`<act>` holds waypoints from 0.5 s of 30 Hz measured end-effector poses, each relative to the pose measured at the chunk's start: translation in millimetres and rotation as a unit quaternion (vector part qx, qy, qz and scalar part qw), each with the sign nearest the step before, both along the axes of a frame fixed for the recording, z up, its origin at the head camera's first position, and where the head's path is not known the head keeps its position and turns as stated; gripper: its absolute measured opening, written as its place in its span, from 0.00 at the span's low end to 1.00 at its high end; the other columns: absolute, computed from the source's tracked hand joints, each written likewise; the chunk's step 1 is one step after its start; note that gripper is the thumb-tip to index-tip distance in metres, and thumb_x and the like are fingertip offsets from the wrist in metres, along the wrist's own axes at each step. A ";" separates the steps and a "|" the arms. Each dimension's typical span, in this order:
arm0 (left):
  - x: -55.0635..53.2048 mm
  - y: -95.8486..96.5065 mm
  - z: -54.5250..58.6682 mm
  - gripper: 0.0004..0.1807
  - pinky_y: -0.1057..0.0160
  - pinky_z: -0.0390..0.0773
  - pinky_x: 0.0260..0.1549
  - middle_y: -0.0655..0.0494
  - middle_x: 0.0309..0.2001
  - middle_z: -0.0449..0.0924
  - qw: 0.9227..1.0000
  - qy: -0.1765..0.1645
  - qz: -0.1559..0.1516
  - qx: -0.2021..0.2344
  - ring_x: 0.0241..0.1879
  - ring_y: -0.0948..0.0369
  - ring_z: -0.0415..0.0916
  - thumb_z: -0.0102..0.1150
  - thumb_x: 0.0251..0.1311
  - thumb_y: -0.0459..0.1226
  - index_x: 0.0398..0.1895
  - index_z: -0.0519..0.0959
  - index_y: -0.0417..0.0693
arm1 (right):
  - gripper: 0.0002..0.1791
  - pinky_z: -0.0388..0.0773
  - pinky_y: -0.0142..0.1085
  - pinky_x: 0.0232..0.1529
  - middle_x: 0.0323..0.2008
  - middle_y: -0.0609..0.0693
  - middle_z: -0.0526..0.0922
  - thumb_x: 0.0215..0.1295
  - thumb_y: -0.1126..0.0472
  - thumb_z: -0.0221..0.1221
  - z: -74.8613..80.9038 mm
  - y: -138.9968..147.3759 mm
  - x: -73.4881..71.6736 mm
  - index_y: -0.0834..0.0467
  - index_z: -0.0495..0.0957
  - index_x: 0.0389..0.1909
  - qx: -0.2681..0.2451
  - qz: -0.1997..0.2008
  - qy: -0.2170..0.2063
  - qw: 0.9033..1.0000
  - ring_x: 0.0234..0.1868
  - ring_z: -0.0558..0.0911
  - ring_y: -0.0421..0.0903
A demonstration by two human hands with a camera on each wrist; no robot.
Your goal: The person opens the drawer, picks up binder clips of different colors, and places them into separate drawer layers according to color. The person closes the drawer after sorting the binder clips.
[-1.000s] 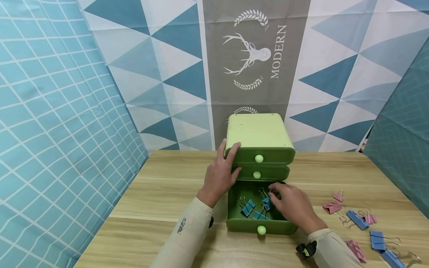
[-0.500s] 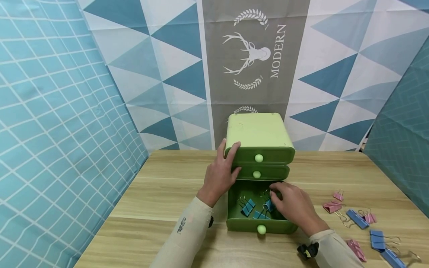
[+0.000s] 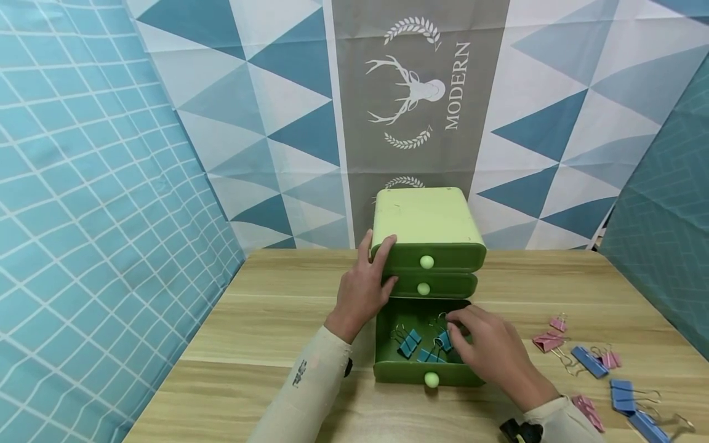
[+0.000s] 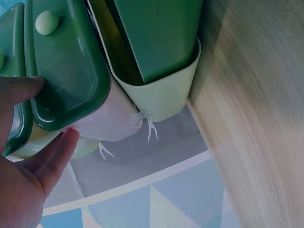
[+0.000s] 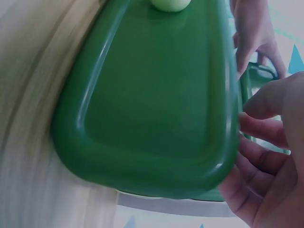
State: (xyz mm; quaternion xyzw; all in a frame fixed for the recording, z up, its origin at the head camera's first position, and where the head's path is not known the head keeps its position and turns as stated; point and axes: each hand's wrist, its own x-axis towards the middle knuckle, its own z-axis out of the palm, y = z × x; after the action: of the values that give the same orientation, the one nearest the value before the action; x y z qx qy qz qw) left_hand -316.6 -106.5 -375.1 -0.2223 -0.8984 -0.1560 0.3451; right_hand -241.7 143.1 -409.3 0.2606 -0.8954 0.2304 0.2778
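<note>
A drawer unit [image 3: 426, 215] with a pale green top and dark green fronts stands on the table, its bottom drawer [image 3: 404, 373] pulled out. Several blue binder clips [image 3: 409, 343] lie inside that drawer. My left hand [image 3: 361, 298] rests on the unit's left front corner, fingers extended along the side and thumb on the front. Over the drawer's right side is my right hand [image 3: 487, 341], its fingertips close to the wire handle of a blue binder clip [image 3: 444, 339]. In the right wrist view its fingers are loosely bent, partly hidden behind the drawer front [image 5: 152, 95].
To the right on the wooden table [image 3: 260, 344] lie pink binder clips [image 3: 548, 342] and blue binder clips [image 3: 623, 397], some with their wire handles spread. A patterned cloth [image 3: 293, 123] hangs behind, and a blue checked cloth [image 3: 100, 184] on the left.
The blue binder clip by my right fingers has shifted slightly right and down inside the drawer. My right hand has drawn a little to the right. My left hand stays in place.
</note>
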 end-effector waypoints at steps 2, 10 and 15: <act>-0.2 -0.5 -0.5 0.48 0.65 0.68 0.13 0.37 0.75 0.54 1.000 -0.001 0.001 0.000 0.16 0.61 0.67 0.72 0.59 0.44 0.77 0.52 0.63 | 0.06 0.70 0.28 0.21 0.34 0.42 0.84 0.60 0.64 0.66 1.7 -0.7 4.2 0.53 0.86 0.38 0.002 0.009 0.011 1.000 0.28 0.81 0.37; -0.5 -0.7 -2.1 0.47 0.65 0.68 0.13 0.37 0.75 0.54 1.000 -0.008 0.003 -0.003 0.16 0.61 0.66 0.71 0.59 0.44 0.77 0.52 0.63 | 0.05 0.68 0.25 0.21 0.29 0.38 0.82 0.59 0.64 0.67 3.6 -1.8 19.2 0.53 0.86 0.36 0.014 0.061 0.010 0.998 0.22 0.70 0.27; -0.2 -0.1 -1.5 0.47 0.64 0.69 0.14 0.38 0.75 0.53 1.000 -0.007 0.006 -0.001 0.16 0.60 0.66 0.71 0.60 0.45 0.77 0.52 0.63 | 0.06 0.72 0.26 0.23 0.30 0.38 0.84 0.58 0.62 0.67 1.4 -0.4 26.1 0.53 0.87 0.37 0.026 0.075 0.020 0.997 0.24 0.73 0.29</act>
State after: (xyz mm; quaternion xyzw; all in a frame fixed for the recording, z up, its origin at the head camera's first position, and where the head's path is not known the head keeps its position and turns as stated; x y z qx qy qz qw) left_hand -316.9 -106.6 -376.6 -0.2166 -0.9022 -0.1545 0.3395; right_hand -215.6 142.7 -408.0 0.3387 -0.8732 0.2221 0.2711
